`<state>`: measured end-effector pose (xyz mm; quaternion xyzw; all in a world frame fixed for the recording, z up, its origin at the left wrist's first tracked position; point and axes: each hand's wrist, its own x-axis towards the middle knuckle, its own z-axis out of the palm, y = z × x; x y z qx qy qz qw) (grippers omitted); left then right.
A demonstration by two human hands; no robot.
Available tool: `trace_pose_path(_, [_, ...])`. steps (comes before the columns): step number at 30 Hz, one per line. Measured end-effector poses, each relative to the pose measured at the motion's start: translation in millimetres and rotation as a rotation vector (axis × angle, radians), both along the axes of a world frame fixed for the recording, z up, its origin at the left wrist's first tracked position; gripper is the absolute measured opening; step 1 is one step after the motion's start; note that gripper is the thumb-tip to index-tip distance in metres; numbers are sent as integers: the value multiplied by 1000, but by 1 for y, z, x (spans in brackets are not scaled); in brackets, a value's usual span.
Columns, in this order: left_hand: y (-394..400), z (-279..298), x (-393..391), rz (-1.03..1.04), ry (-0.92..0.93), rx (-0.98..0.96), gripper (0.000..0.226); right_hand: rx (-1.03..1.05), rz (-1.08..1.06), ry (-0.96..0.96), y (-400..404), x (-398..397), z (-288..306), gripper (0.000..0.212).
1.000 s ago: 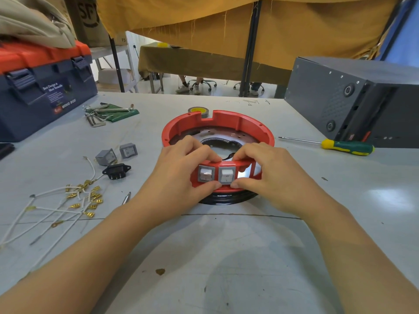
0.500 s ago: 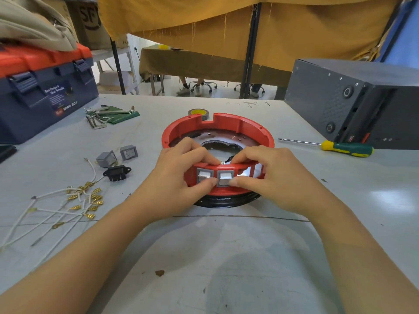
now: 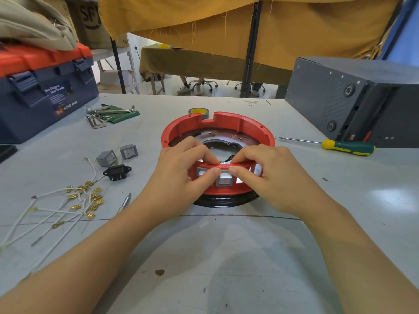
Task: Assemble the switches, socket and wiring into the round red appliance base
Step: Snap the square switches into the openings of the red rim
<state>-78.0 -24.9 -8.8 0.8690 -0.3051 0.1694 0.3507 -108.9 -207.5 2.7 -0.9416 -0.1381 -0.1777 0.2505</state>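
Head view: both hands (left, right) pinch red base, switch panel facing the wearer.

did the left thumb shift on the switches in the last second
Yes. The left hand slid its thumb rightward, toward the screwdriver, now touching the second switch.

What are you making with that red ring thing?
A person is fitting switches into a round red appliance base on a grey table. The left hand and right hand both grip the base's near wall, thumbs pressing a grey switch into its slot. Two more switches, a black socket and white wires wait to the left. A screwdriver lies to the right.
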Motion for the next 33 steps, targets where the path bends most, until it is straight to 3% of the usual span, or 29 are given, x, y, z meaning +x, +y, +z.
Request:
trace_pose_path(9, [6,3,0,-48,18,-53,7,62,54,10,0,-2,1,12])
trace_pose_path(15, [14,3,0,-23,-20,-42,21,9,55,32,-8,0,1,18])
trace_pose_path(17, [20,3,5,34,-43,-98,20,29,45,27,-10,1,1,15])
trace_pose_path(20, [37,1,26,284,-65,-159,17,43,53,17,-6,2,-1,8])
trace_pose_path(25, [78,-8,63,620,138,-26,33,26,44,-5,1,4,-5,13])
trace_pose_path(33, [107,-20,80,698,470,145,41,54,57,-31,4,1,-6,14])
